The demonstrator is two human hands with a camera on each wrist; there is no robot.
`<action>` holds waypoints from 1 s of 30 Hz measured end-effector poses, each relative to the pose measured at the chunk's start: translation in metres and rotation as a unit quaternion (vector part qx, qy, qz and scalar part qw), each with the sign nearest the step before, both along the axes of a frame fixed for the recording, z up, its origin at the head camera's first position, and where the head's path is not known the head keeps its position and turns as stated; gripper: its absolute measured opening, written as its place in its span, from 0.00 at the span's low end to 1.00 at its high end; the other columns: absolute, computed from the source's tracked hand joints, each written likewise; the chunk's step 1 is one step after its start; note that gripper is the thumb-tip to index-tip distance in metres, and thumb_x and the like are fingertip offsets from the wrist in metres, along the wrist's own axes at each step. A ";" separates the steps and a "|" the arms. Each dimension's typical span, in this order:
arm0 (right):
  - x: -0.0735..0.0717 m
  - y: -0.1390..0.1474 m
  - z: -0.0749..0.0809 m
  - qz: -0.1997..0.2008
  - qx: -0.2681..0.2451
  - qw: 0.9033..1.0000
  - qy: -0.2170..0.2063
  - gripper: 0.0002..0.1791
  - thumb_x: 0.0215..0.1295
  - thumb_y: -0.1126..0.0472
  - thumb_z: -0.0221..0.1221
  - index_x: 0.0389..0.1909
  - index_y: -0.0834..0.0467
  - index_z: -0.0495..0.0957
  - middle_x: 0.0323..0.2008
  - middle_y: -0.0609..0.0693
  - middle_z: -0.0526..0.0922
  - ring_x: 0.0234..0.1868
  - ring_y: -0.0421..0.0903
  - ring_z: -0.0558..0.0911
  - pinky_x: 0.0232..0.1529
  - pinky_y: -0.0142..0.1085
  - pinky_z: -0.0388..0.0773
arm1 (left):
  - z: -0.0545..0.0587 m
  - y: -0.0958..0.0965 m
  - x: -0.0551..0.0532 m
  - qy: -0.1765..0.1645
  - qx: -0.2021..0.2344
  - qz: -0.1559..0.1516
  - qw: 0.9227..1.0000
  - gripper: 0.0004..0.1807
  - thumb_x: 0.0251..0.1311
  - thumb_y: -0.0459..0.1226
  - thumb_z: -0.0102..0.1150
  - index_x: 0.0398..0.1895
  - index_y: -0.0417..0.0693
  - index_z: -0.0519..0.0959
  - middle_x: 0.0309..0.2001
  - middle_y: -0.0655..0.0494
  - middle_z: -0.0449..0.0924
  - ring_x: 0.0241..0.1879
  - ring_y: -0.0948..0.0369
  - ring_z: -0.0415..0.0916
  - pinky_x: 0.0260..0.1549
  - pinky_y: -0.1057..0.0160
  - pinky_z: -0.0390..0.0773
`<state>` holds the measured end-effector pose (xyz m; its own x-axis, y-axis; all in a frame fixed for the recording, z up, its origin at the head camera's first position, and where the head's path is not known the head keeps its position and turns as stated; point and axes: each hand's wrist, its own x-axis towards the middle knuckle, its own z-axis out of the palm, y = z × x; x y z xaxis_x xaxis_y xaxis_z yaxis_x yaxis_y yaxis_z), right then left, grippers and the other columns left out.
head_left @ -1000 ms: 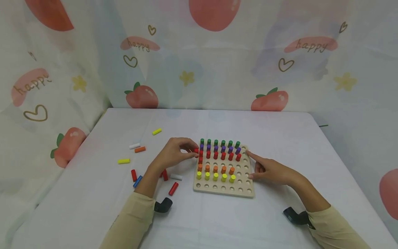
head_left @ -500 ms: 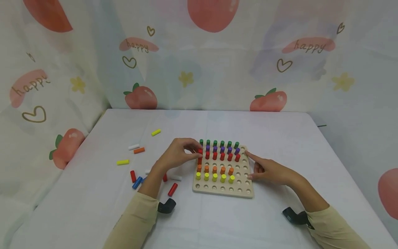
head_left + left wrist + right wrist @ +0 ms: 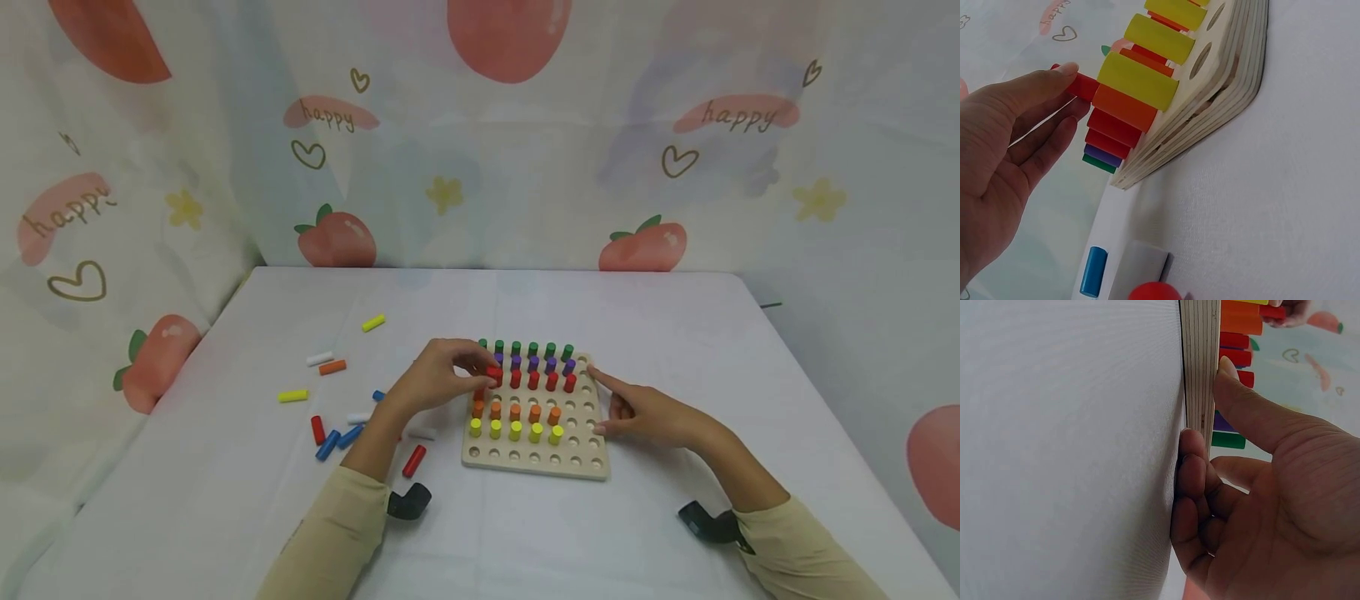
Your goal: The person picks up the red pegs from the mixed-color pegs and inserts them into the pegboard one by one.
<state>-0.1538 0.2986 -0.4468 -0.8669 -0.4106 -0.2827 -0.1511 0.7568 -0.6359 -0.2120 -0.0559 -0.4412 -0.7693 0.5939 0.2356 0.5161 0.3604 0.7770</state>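
A wooden pegboard (image 3: 527, 469) lies on the table, with rows of green (image 3: 533, 347), purple (image 3: 533, 364), red (image 3: 533, 380), orange (image 3: 515, 412) and yellow pegs (image 3: 515, 431) upright in its holes. My left hand (image 3: 435, 377) pinches a red peg (image 3: 1085, 86) between thumb and fingertips above the board's left part. The held peg's lower end is hard to make out among the others. At the board's right edge, my right hand (image 3: 652, 414) grips the wood. Its thumb lies on the top rim and curled fingers touch the side, as the right wrist view shows.
Loose pegs lie left of the board: red (image 3: 414, 461), blue (image 3: 327, 446), white (image 3: 320, 358), orange (image 3: 332, 367) and yellow (image 3: 293, 396) among them. Some are partly hidden behind my left forearm. A patterned cloth (image 3: 510, 183) hangs behind the table.
My left hand has moved right with the red peg, from the board's left edge to over its second column. My right hand keeps its place on the board.
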 end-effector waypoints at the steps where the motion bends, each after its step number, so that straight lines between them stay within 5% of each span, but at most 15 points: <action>1: 0.000 0.000 0.000 0.000 -0.001 1.000 0.000 0.53 0.66 0.47 0.70 0.82 0.59 0.51 0.31 0.48 0.73 0.34 0.47 0.72 0.32 0.36 0.68 | 0.000 0.001 0.000 0.000 0.000 -0.001 1.000 0.13 0.62 0.33 0.73 0.49 0.47 0.86 0.42 0.61 0.85 0.43 0.64 0.81 0.49 0.58 0.82; 14: 0.001 -0.002 0.002 -0.001 0.001 1.000 0.000 0.53 0.66 0.47 0.70 0.82 0.59 0.51 0.31 0.48 0.73 0.34 0.47 0.72 0.32 0.37 0.68 | -0.001 0.007 0.000 0.003 -0.005 -0.018 1.000 0.13 0.63 0.33 0.73 0.49 0.45 0.86 0.46 0.49 0.86 0.43 0.63 0.80 0.50 0.57 0.82; 30: 0.003 -0.003 0.005 0.004 -0.006 1.000 0.000 0.52 0.66 0.49 0.70 0.82 0.61 0.50 0.31 0.48 0.72 0.33 0.46 0.71 0.31 0.36 0.67 | -0.005 0.011 0.003 -0.013 -0.010 -0.020 1.000 0.10 0.63 0.34 0.72 0.47 0.48 0.86 0.42 0.58 0.86 0.43 0.66 0.81 0.50 0.63 0.81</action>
